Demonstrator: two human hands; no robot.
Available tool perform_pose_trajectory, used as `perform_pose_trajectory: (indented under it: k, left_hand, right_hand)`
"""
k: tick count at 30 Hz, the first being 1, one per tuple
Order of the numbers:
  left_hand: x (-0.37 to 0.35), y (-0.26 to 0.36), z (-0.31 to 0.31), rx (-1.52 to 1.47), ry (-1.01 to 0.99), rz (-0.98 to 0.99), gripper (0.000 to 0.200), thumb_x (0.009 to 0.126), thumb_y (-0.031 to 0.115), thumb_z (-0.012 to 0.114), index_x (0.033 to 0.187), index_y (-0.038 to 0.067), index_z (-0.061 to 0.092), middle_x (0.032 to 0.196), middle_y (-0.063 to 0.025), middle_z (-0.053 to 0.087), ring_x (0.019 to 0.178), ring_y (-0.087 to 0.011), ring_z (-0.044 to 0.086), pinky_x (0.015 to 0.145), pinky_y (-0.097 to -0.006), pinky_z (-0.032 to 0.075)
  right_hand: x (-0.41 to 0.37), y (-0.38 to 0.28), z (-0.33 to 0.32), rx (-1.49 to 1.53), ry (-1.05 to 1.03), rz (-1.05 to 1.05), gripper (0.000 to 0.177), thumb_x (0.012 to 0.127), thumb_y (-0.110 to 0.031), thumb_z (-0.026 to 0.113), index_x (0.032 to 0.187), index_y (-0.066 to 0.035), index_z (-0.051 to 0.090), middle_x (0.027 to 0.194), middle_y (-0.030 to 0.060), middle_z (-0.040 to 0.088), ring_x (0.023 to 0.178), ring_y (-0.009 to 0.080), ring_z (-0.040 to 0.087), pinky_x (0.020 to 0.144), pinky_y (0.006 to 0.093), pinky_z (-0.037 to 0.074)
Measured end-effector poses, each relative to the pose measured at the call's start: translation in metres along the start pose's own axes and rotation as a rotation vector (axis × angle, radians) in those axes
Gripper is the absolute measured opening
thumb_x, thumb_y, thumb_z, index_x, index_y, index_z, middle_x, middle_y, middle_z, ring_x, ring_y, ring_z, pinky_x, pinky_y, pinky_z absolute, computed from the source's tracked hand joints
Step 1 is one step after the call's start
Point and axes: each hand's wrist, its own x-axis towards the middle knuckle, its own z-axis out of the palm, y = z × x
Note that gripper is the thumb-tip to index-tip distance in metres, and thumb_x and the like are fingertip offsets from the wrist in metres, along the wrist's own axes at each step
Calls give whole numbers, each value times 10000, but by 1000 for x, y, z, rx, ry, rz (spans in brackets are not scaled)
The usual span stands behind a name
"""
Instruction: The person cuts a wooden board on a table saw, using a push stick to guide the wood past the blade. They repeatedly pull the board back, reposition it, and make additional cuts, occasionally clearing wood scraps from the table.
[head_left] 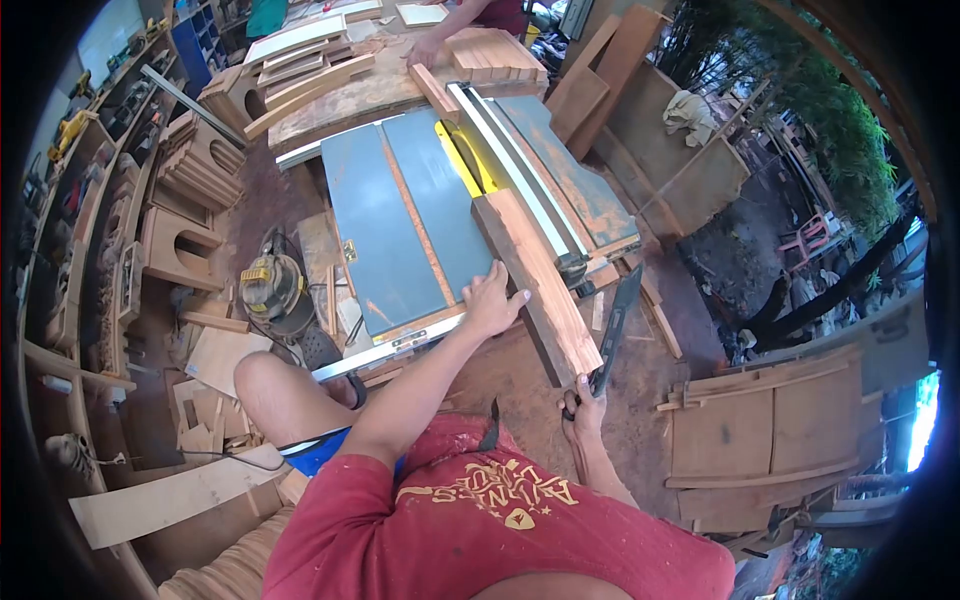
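Observation:
A long, thick wooden beam (540, 280) lies on the blue-grey table saw (400, 220), its near end overhanging the front edge. My left hand (490, 302) rests against the beam's left side with fingers spread. At the near end, my right hand (587, 408) is closed round the handle of a long black push stick (620, 315), its thumb by the beam's end. The push stick points forward along the beam's right side. Beyond the beam's far end is the saw's yellow insert (465, 160), and the pale fence (525, 180) runs along the right. The blade cannot be made out.
Across the saw, a co-worker's hand (425, 50) is at another wood piece (433, 92) on the outfeed table. Stacked boards (300, 60) lie there. A yellow-and-black machine (272, 285) stands left on the floor. Wooden panels (770, 425) lie to the right; shelves (120, 200) line the left.

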Motion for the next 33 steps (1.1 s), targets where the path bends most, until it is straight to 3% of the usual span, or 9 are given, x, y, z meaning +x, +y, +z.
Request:
perform_pose_trajectory:
  k: [6, 10, 14, 19, 22, 25, 28, 33]
  left_hand:
    - [27, -9, -19, 3, -12, -46, 929, 925, 505, 639, 1566, -65, 283, 1602, -249, 381, 1322, -457, 454, 1084, -569, 297]
    - [42, -22, -21, -24, 27, -15, 930, 925, 520, 637, 1568, -58, 293, 1603, -238, 388, 1321, -451, 452, 1111, -554, 264]
    - [47, -22, -26, -58, 55, -50, 872, 945, 480, 635, 1556, -61, 329, 1589, -226, 416, 1324, -424, 450, 1124, -518, 259]
    - [59, -32, -19, -87, 169, -14, 768, 966, 410, 627, 1527, -54, 381, 1567, -205, 458, 1274, -390, 494, 1095, -490, 297]
    - [68, -36, -18, -170, 152, -44, 754, 971, 388, 627, 1515, -74, 385, 1537, -263, 465, 1275, -404, 501, 1074, -509, 335]
    - [74, -37, -20, -291, 99, -35, 843, 940, 414, 657, 1516, -118, 346, 1520, -331, 441, 1323, -430, 475, 1088, -535, 344]
    - [37, -24, -22, -264, 105, 81, 946, 869, 430, 741, 1506, -147, 347, 1527, -356, 409, 1442, -468, 383, 1209, -536, 253]
    - [-5, -11, -16, -5, 25, 209, 1169, 756, 481, 827, 1544, -146, 233, 1598, -363, 272, 1513, -463, 262, 1241, -517, 214]
  right_hand:
    - [20, 7, 29, -9, 96, 64, 228, 977, -191, 727, 1031, -133, 513, 685, -45, 465, 428, 78, 374, 450, 297, 444]
    - [35, 18, 42, -184, 154, 22, 305, 942, -347, 766, 975, -170, 521, 660, -52, 470, 426, 89, 392, 419, 309, 423]
    - [40, 29, 57, -169, 282, 64, 433, 874, -474, 807, 923, -170, 502, 662, -56, 454, 436, 90, 389, 410, 301, 378]
    - [61, 35, 67, -158, 309, 224, 515, 839, -525, 817, 900, -157, 462, 675, -44, 406, 473, 98, 382, 420, 300, 345]
    - [66, 33, 82, -133, 334, 268, 537, 832, -531, 820, 895, -147, 450, 681, -36, 394, 476, 105, 365, 423, 305, 337]
    - [72, 34, 93, -142, 358, 286, 552, 830, -544, 816, 891, -141, 443, 677, -32, 384, 473, 111, 352, 425, 309, 337]
    - [82, 32, 105, -158, 343, 303, 552, 832, -559, 807, 890, -137, 456, 668, -32, 373, 474, 114, 352, 427, 308, 340]
    - [95, 30, 120, -168, 296, 351, 518, 843, -554, 805, 895, -133, 508, 656, -39, 359, 477, 107, 361, 418, 295, 328]
